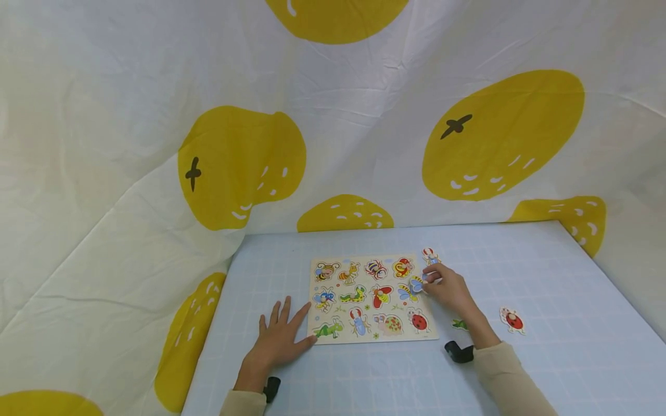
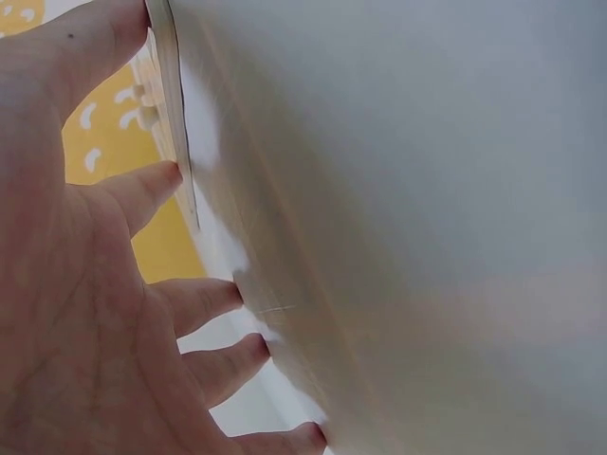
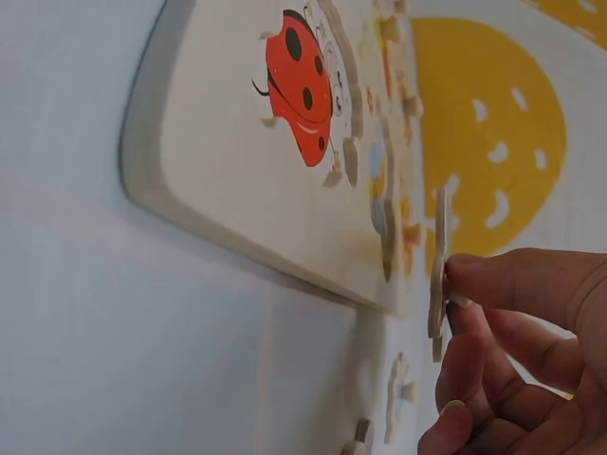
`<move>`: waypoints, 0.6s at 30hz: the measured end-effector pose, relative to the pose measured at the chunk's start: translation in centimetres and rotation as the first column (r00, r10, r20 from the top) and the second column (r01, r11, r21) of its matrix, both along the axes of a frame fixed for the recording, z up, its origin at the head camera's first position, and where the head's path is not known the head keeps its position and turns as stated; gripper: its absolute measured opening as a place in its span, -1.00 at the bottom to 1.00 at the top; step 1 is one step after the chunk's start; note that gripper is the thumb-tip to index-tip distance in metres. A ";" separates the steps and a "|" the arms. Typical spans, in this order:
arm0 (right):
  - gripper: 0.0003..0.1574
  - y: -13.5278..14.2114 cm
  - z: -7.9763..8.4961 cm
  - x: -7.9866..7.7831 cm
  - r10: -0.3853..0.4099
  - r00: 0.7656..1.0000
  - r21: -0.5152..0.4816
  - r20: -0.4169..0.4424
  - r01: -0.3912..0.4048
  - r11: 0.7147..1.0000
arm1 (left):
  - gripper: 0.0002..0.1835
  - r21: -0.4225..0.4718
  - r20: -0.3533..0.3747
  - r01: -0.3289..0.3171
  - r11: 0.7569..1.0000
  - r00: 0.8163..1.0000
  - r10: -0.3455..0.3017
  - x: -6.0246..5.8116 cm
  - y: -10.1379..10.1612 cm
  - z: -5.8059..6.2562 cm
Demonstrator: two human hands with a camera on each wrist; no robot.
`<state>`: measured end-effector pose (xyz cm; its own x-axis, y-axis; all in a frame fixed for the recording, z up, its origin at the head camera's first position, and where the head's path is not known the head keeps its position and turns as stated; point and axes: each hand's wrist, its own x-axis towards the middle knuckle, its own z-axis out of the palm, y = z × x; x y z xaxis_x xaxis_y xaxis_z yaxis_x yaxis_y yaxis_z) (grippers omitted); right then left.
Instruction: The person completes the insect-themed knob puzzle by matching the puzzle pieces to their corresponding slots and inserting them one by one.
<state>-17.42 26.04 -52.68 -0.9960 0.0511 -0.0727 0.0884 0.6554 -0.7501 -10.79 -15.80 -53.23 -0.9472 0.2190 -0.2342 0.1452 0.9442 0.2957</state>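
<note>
A wooden insect puzzle board (image 1: 366, 308) lies on the table. My left hand (image 1: 281, 338) rests beside its left edge with spread, straight fingers; thumb and index fingertip touch that edge, as the left wrist view also shows. My right hand (image 1: 448, 287) pinches a blue-winged insect puzzle piece (image 1: 417, 283) between thumb and fingers, over the board's right edge near the printed blue-winged insect. In the right wrist view this piece (image 3: 439, 275) appears edge-on, held apart from the board, and its knob is mostly hidden by the fingers. The printed ladybug (image 3: 302, 87) shows at the board's near corner.
Right of the board lie a stag beetle piece (image 1: 429, 255), a green piece (image 1: 460, 325) partly hidden by the right forearm, and a ladybug piece (image 1: 514, 320). A white cloth with yellow fruit prints (image 1: 364, 133) hangs behind the pale blue table (image 1: 562, 277).
</note>
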 end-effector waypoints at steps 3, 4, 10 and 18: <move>-0.58 -0.4 0.1 0.1 0.007 1.000 -0.006 0.003 -0.007 1.000 | -0.14 0.002 0.004 0.005 1.000 1.000 -0.005 0.0 0.0 0.2; -0.58 -0.6 0.1 0.2 0.008 1.000 -0.007 0.006 -0.008 1.000 | -0.15 0.004 0.004 0.007 1.000 1.000 -0.007 0.0 0.0 0.3; -0.59 -1.4 -0.3 0.1 0.014 1.000 -0.005 0.027 -0.014 1.000 | -0.14 0.013 0.001 0.008 1.000 1.000 -0.008 0.1 0.1 0.6; -0.60 -1.9 -0.7 0.1 0.062 0.998 0.019 -0.004 -0.061 0.998 | -0.15 0.014 -0.002 0.010 1.000 1.000 -0.010 0.0 0.0 0.5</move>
<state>-17.33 24.10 -53.43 -0.9976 -0.0089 -0.0681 0.0443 0.6738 -0.7376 -10.75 -15.76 -52.69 -0.9453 0.2317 -0.2297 0.1551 0.9385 0.3084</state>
